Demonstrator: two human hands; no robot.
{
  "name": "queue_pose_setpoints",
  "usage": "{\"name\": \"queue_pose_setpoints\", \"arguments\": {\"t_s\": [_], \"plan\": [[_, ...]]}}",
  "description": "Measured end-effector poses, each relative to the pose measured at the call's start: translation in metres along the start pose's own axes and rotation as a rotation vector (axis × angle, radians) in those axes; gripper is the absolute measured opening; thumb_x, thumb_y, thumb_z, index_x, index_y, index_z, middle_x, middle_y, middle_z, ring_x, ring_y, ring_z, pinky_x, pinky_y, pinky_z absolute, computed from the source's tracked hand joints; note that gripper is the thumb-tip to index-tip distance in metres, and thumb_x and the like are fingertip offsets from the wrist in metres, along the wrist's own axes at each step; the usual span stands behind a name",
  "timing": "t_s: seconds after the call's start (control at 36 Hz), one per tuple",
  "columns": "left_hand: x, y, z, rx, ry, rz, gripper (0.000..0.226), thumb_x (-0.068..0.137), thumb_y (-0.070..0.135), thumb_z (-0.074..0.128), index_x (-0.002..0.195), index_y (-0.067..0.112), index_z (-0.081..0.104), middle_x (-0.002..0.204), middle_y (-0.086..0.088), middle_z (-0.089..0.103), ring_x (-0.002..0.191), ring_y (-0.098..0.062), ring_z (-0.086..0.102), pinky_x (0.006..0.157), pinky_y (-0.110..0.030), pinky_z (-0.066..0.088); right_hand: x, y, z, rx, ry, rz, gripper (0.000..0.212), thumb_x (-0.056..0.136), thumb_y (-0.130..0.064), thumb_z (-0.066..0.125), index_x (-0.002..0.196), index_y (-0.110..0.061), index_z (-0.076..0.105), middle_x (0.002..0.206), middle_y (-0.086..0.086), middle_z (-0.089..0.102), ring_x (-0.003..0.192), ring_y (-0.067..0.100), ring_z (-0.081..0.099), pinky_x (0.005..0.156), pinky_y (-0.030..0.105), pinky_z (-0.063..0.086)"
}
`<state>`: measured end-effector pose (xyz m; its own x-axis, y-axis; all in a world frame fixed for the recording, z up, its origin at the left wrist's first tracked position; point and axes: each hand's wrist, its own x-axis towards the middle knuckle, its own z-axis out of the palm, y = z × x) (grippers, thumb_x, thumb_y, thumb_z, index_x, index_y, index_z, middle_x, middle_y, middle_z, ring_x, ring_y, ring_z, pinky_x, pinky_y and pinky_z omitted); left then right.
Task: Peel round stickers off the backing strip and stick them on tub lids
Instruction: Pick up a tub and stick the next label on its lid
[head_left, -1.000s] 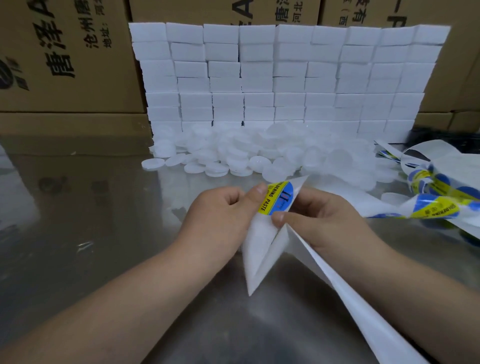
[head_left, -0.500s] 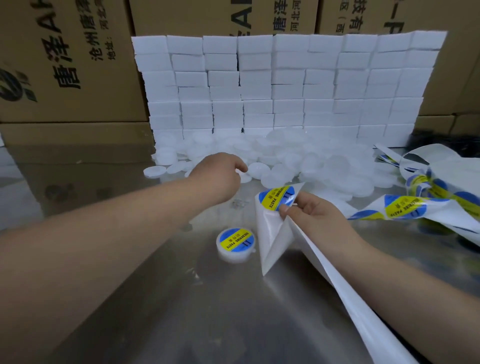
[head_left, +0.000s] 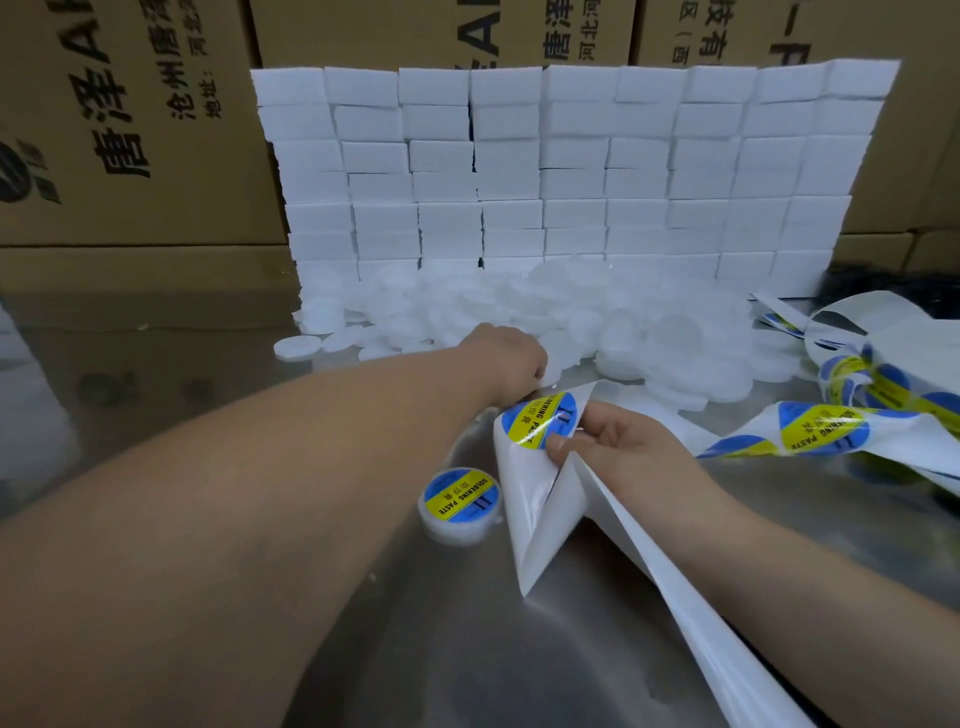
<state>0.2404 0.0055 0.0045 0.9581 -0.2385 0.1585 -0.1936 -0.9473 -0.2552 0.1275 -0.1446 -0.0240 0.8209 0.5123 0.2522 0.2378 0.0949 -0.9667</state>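
While the left hand (head_left: 511, 358) is stretched out to the heap of bare white lids (head_left: 613, 332) across the middle of the frame, the step in hand looks like fetching the next lid to label. Largest in view is the steel table (head_left: 208, 374), with cardboard cartons (head_left: 130, 130) along the top and a wall of stacked white blocks (head_left: 571, 166) in front of them (what the blocks are I cannot tell). The backing strip (head_left: 535, 519) comes next: it runs from the lower right edge, folds to a point at lower centre, and trails off to the right, where more stickers (head_left: 821, 431) lie twisted on it. The right hand (head_left: 618, 447), centre right, pinches the strip at the fold, thumb on the rim of a blue and yellow round sticker (head_left: 540, 421) whose edge seems partly lifted. Just left of the fold sits one finished tub (head_left: 460, 506), its lid already labelled. The left hand's fingers curl down at the near edge of the heap; whether they have closed on a lid I cannot tell, since the hand's back hides them. Next, I judge, a single lid must be brought near the strip, then the sticker peeled and centred on it. The heap is overexposed, so single lids are hard to separate, and the strip's lower end is cut off by the frame.
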Motion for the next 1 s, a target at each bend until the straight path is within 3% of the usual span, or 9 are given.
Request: {"name": "queue_pose_setpoints", "arguments": {"t_s": [0.14,0.28,0.39,0.47,0.56,0.64,0.72,0.86,1.0], "plan": [[-0.008,-0.002,0.000,-0.225,0.187,-0.107,0.017,0.089,0.017,0.043,0.094,0.012,0.059,0.107,-0.007,0.057,0.089,-0.026,0.053,0.068,-0.028,0.036,0.001,0.002,-0.001,-0.017,0.038,0.000,0.033,0.089,-0.010,0.055,0.077,-0.033,0.075,0.079,-0.003,0.073,0.071,0.007,0.064,0.068,0.020,0.051],[-0.034,-0.005,-0.029,-0.954,0.385,-0.419,0.015,0.083,0.021,0.049,0.068,0.016,0.049,0.073,-0.002,0.051,0.064,-0.020,0.046,0.050,-0.022,0.034,0.001,-0.002,-0.001,-0.070,0.082,0.024,0.040,0.091,-0.014,0.055,0.062,-0.035,0.073,0.056,-0.013,0.066,0.050,-0.004,0.057,0.049,0.009,0.042],[-0.076,-0.005,-0.049,-1.504,0.432,-0.547,0.008,0.079,0.014,0.045,0.073,0.011,0.050,0.073,-0.004,0.059,0.068,-0.022,0.054,0.065,-0.027,0.041,0.001,-0.005,0.000,-0.204,0.149,0.053,0.043,0.090,-0.022,0.057,0.050,-0.033,0.066,0.048,-0.013,0.055,0.043,-0.003,0.047,0.046,0.007,0.038],[-0.114,0.002,-0.055,-1.694,0.496,-0.598,0.013,0.080,0.016,0.045,0.068,0.016,0.049,0.058,0.006,0.057,0.059,-0.017,0.053,0.062,-0.027,0.044,-0.001,-0.008,0.001,-0.229,0.176,0.070,0.027,0.090,-0.025,0.056,0.069,-0.012,0.068,0.064,0.004,0.051,0.059,0.011,0.045,0.051,0.017,0.036],[-0.142,0.014,-0.056,-1.643,0.507,-0.644,0.009,0.078,0.025,0.045,0.074,0.017,0.047,0.079,-0.005,0.050,0.071,-0.019,0.041,0.065,-0.031,0.032,-0.004,-0.010,0.003,-0.246,0.177,0.041,0.035,0.090,-0.027,0.055,0.086,0.008,0.059,0.071,0.007,0.046,0.066,0.015,0.040,0.060,0.023,0.031],[-0.155,0.031,-0.051,-1.520,0.473,-0.602,0.011,0.087,0.026,0.038,0.087,0.024,0.048,0.087,0.003,0.063,0.076,-0.016,0.049,0.065,-0.028,0.033,-0.007,-0.012,0.007,-0.259,0.193,0.004,0.043,0.090,-0.029,0.055,0.087,0.014,0.052,0.073,0.005,0.043,0.067,0.016,0.036,0.067,0.026,0.028],[-0.164,0.044,-0.043,-1.158,0.539,-0.443,0.019,0.095,0.026,0.033,0.099,0.030,0.051,0.081,0.011,0.056,0.081,-0.013,0.049,0.065,-0.021,0.034,-0.009,-0.013,0.008,-0.272,0.215,-0.039,0.047,0.090,-0.030,0.054,0.091,0.017,0.049,0.074,0.005,0.044,0.069,0.015,0.036,0.067,0.025,0.027],[-0.166,0.049,-0.040,-0.689,0.531,-0.328,0.046,0.081,0.062,0.026,0.105,0.032,0.052,0.096,0.010,0.046,0.082,-0.009,0.041,0.064,-0.024,0.024,-0.013,-0.015,0.010,-0.240,0.190,-0.103,0.043,0.092,-0.024,0.053,0.089,0.018,0.050,0.081,0.040,0.048,0.070,0.016,0.041,0.066,0.029,0.032],[-0.168,0.043,-0.030,-0.647,0.523,-0.239,0.026,0.088,0.035,0.046,0.109,0.031,0.061,0.108,0.009,0.048,0.104,-0.015,0.047,0.076,-0.021,0.029,-0.017,-0.017,0.008,-0.140,0.083,-0.089,0.021,0.088,-0.006,0.057,0.071,-0.008,0.070,0.069,0.013,0.068,0.064,0.014,0.060,0.063,0.022,0.046]]}}
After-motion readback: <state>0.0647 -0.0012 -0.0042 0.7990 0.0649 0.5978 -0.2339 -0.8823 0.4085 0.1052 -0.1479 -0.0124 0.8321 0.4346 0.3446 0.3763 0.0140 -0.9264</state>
